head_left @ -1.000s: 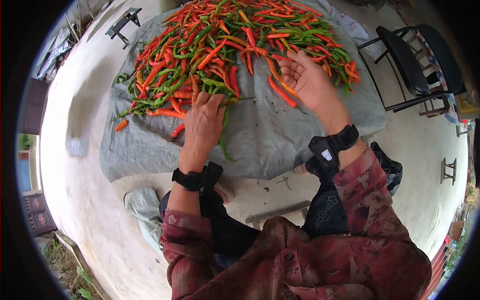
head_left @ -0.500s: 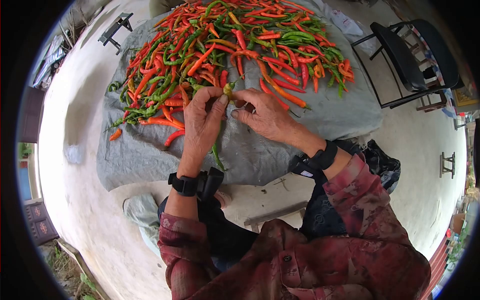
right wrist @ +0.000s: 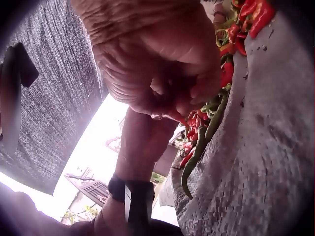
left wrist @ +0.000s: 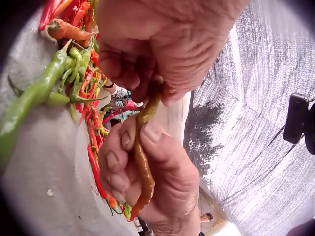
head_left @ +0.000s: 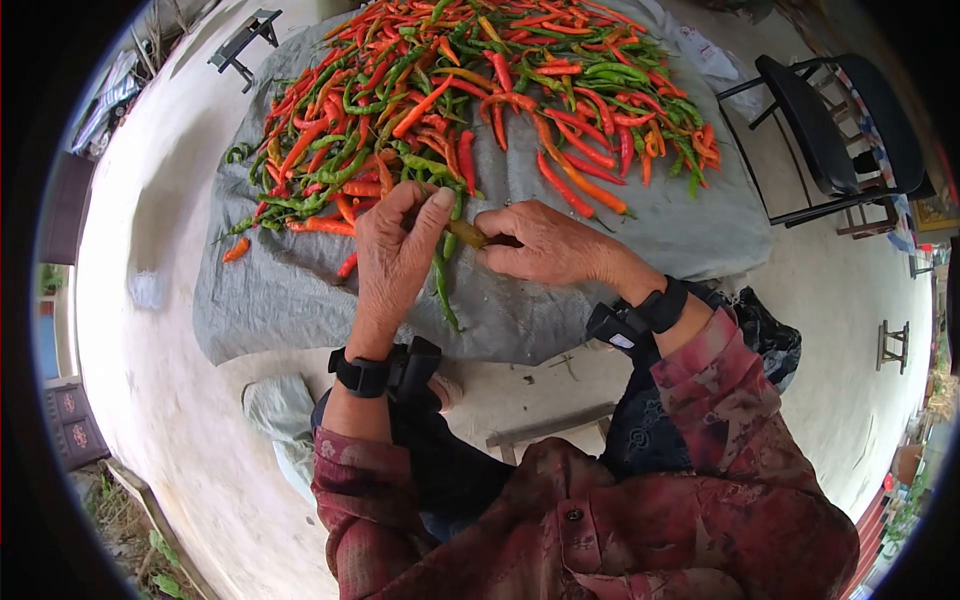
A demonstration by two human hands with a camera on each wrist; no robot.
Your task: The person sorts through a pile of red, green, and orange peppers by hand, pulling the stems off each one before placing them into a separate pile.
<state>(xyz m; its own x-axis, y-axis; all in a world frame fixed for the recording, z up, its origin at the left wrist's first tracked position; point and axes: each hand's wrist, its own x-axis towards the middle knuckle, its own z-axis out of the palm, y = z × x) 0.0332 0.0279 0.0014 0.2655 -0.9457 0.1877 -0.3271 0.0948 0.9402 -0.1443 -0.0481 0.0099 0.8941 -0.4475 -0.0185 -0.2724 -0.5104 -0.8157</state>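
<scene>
A brownish-yellow chili pepper (head_left: 466, 234) spans the space between both hands, low over the grey sheet (head_left: 500, 310). With thumb and fingers my left hand (head_left: 393, 240) pinches one end of it. My right hand (head_left: 550, 243) grips the other part; in the left wrist view the chili (left wrist: 143, 164) runs down between that hand's thumb (left wrist: 160, 135) and fingers. Just below the left fingertips a long green chili (head_left: 443, 290) lies on the sheet. In the right wrist view the right hand (right wrist: 157, 64) hides the held chili.
A wide heap of red, orange and green chilies (head_left: 400, 110) covers the sheet's far part. Several red chilies (head_left: 590, 150) lie apart to the right. A black chair (head_left: 810, 125) stands at right, a small stool (head_left: 245, 45) at far left.
My right hand came from the right-hand chilies over to the left hand and took hold of the brownish chili. Between the hands, that chili now slants down to the right.
</scene>
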